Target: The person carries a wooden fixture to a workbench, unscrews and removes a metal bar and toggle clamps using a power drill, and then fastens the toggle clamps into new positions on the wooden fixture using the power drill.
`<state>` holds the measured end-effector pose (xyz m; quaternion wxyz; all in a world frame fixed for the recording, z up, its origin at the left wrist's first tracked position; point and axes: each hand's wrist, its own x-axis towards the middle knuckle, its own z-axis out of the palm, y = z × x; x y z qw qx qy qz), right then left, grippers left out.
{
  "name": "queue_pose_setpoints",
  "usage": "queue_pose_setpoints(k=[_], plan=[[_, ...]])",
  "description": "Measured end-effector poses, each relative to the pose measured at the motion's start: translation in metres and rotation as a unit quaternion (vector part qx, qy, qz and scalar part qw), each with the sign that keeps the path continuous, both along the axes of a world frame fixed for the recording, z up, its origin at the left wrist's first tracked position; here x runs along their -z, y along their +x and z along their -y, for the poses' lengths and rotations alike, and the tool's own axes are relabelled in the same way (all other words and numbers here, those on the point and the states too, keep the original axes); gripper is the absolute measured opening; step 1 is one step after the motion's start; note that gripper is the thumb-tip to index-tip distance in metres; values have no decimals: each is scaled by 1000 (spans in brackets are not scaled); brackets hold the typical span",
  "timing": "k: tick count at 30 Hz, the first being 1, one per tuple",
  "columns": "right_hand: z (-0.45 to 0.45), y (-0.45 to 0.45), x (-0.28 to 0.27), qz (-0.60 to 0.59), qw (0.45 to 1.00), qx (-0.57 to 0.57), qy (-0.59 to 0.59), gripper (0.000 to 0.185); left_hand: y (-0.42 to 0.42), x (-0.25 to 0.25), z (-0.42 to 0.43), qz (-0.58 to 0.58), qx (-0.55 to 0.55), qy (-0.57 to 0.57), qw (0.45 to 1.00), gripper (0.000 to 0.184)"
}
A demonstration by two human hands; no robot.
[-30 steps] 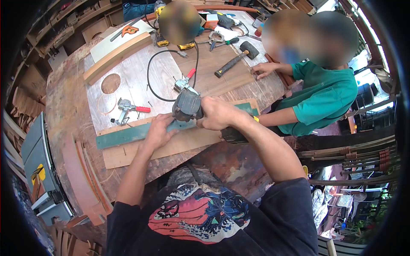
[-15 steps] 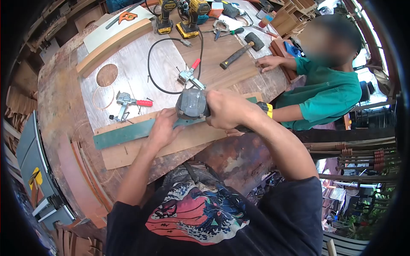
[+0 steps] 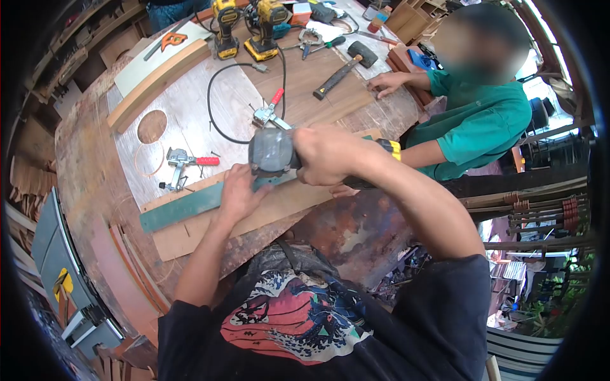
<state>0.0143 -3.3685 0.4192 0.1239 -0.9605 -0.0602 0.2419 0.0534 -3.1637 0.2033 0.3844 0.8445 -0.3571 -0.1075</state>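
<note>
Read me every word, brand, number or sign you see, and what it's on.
No text is legible here.
Dark tool in the right hand: no lettering I can make out.
Yellow-and-black drills: any markings too small or blurred to read.
Mallet: small yellow mark on the handle, unreadable.
Black T-shirt: wave picture, no readable words.

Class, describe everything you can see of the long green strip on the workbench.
The green strip is long, narrow and straight-edged, with a dull face; painted wood or plastic, I cannot tell. It lies slantwise on the workbench, pale wood showing along both long sides. The left hand rests across it. The power tool hides part of it; contact there is unclear.
</note>
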Motion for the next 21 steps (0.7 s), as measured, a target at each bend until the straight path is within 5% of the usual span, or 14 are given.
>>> queue_pose_setpoints(k=[4, 7, 11, 14, 21], plan=[[4, -21, -17, 78, 996, -7, 38, 35, 12, 11, 9, -82, -103, -48, 990, 26], [21, -39, -21, 73, 992, 28, 102, 33, 23, 8, 13, 3, -191, -161, 968, 27], [29, -53, 0, 40, 992, 71, 92, 33, 17, 4, 16, 181, -245, -95, 948, 37], [32, -57, 24, 57, 994, 40, 89, 34, -5, -7, -5, 131, -54, -90, 986, 44], [19, -41, 20, -16, 997, 47, 57, 37, -15, -1, -6, 125, 35, -24, 991, 34]])
